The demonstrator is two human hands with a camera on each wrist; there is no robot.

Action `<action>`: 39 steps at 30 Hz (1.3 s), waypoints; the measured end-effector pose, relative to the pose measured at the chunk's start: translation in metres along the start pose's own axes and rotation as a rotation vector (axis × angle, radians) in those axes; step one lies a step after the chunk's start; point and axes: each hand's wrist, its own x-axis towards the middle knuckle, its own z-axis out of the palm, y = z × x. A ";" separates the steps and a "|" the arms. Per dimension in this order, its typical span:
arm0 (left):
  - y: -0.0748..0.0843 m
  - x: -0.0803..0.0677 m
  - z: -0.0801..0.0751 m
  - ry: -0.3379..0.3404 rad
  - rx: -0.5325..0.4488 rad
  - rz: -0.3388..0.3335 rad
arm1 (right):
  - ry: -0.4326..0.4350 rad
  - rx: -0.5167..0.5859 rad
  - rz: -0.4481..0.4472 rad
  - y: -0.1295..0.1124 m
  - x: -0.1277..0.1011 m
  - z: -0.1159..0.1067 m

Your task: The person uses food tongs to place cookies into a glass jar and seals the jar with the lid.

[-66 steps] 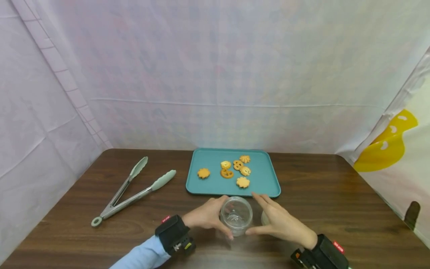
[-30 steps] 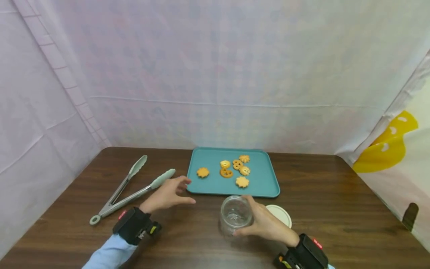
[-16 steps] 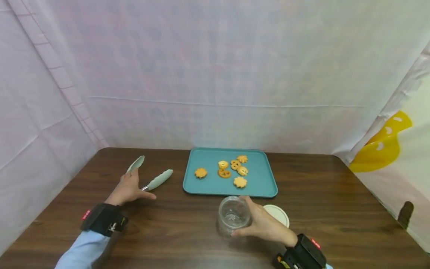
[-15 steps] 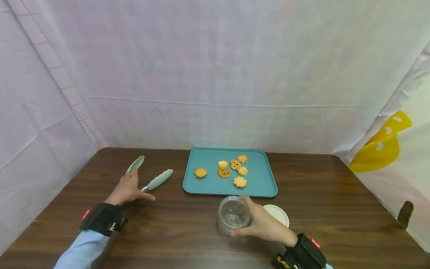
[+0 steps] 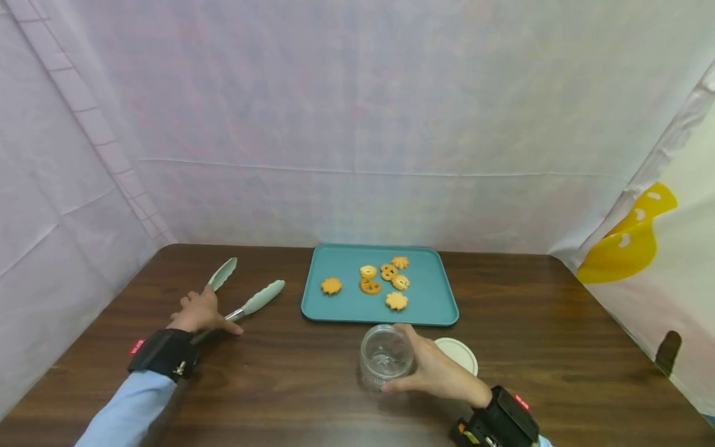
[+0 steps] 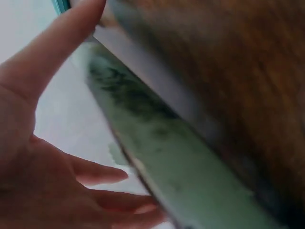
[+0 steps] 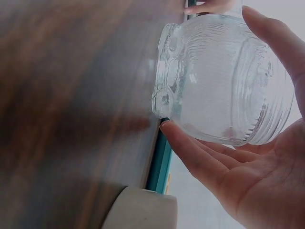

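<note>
On the left of the table my left hand (image 5: 198, 312) reaches over a pair of tongs (image 5: 264, 299) with pale green tips. Its fingers are spread, the thumb along one arm of the tongs; the tongs' hinge end is hidden beneath the hand and wrist. In the left wrist view the tongs (image 6: 190, 162) pass between thumb and fingers. My right hand (image 5: 432, 369) holds a clear glass jar (image 5: 382, 357) by its right side, thumb in front and fingers behind. The jar (image 7: 214, 81) stands upright on the table, mouth up, with nothing inside.
A teal tray (image 5: 432, 292) at the back centre bears several cookies (image 5: 396, 301) and pretzel-shaped biscuits (image 5: 370, 286). Behind my right hand lies a round cream lid (image 5: 458, 355). White cloth (image 5: 357, 124) hangs behind the wooden table (image 5: 525, 323).
My left hand has let go of the jar and moved left to the tongs. My right hand has come to hold the jar, and the lid shows more fully beside it.
</note>
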 end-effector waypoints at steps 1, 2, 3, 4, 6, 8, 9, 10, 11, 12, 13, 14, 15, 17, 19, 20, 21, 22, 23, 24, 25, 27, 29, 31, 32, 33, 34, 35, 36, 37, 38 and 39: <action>-0.002 0.001 0.000 -0.008 0.008 0.002 | -0.002 0.001 0.002 0.000 0.000 0.000; -0.004 0.003 0.000 -0.009 0.018 0.006 | -0.002 -0.002 0.002 0.000 0.000 0.000; -0.006 0.004 0.000 -0.006 0.033 0.016 | -0.002 -0.005 0.001 0.000 0.000 0.000; -0.006 0.005 0.000 0.002 0.047 0.032 | -0.001 -0.006 0.001 0.000 0.001 0.000; -0.007 0.006 -0.001 0.018 0.063 0.040 | 0.002 -0.008 -0.002 0.000 0.001 -0.001; -0.008 0.006 -0.002 0.048 0.072 0.063 | 0.005 -0.011 -0.011 0.001 0.001 0.000; -0.009 0.006 -0.002 0.061 0.066 0.070 | 0.005 -0.008 -0.014 0.001 0.001 0.000; -0.010 0.006 -0.002 0.074 0.057 0.076 | 0.003 -0.006 -0.017 0.001 0.001 0.000; -0.012 0.006 -0.001 0.088 0.047 0.083 | 0.004 -0.008 -0.021 0.001 0.001 0.000; -0.013 0.005 -0.001 0.103 0.035 0.091 | 0.004 -0.007 -0.026 0.000 0.001 0.000; -0.015 0.005 -0.001 0.117 0.029 0.100 | 0.002 -0.007 -0.029 0.000 0.001 0.001; -0.016 0.005 0.000 0.130 0.014 0.101 | 0.001 -0.006 -0.030 0.000 0.001 0.001; -0.017 0.004 0.000 0.140 -0.002 0.098 | -0.002 -0.004 -0.029 0.000 0.001 0.001; -0.018 0.003 0.001 0.158 -0.030 0.084 | -0.004 -0.007 -0.027 0.000 0.001 0.001; -0.017 0.002 0.002 0.180 -0.059 0.076 | -0.007 -0.006 -0.022 0.000 0.001 0.001; -0.017 0.001 0.003 0.193 -0.072 0.077 | -0.009 -0.006 -0.020 0.000 0.001 0.000; -0.016 0.001 0.003 0.206 -0.080 0.082 | -0.010 -0.006 -0.019 0.000 0.001 0.000; -0.015 0.001 0.003 0.219 -0.084 0.092 | -0.011 -0.005 -0.016 0.000 0.001 0.000; -0.014 0.000 0.004 0.234 -0.086 0.104 | -0.012 -0.005 -0.016 0.000 0.001 0.000; -0.013 0.000 0.004 0.248 -0.086 0.116 | -0.014 -0.004 -0.015 0.000 0.001 0.000; -0.012 0.000 0.004 0.259 -0.086 0.127 | -0.015 -0.003 -0.014 0.000 0.001 -0.001; -0.009 -0.002 0.005 0.283 -0.091 0.135 | -0.018 -0.002 -0.011 0.000 0.001 -0.001; -0.005 -0.003 0.005 0.322 -0.101 0.165 | -0.019 -0.002 -0.010 0.000 0.001 -0.001; -0.001 -0.005 0.004 0.365 -0.113 0.214 | -0.018 -0.002 -0.007 0.000 0.000 -0.002; 0.002 -0.006 0.004 0.384 -0.123 0.240 | -0.017 -0.003 -0.006 0.000 0.000 -0.002; 0.004 -0.007 0.004 0.394 -0.133 0.266 | -0.016 -0.004 -0.004 0.000 0.000 -0.002; 0.007 -0.008 0.003 0.397 -0.146 0.289 | -0.016 -0.005 -0.001 0.000 0.000 -0.002; 0.010 -0.009 0.003 0.393 -0.157 0.304 | -0.016 -0.004 0.002 -0.001 -0.001 -0.002; 0.012 -0.010 0.003 0.390 -0.168 0.320 | -0.015 -0.004 0.005 -0.001 -0.001 -0.002; 0.015 -0.010 0.003 0.387 -0.182 0.334 | -0.015 -0.004 0.008 -0.001 -0.001 -0.002; 0.017 -0.011 0.004 0.379 -0.196 0.344 | -0.016 -0.003 0.011 -0.001 -0.001 -0.003; 0.020 -0.011 0.004 0.372 -0.208 0.358 | -0.016 -0.003 0.012 -0.001 -0.001 -0.002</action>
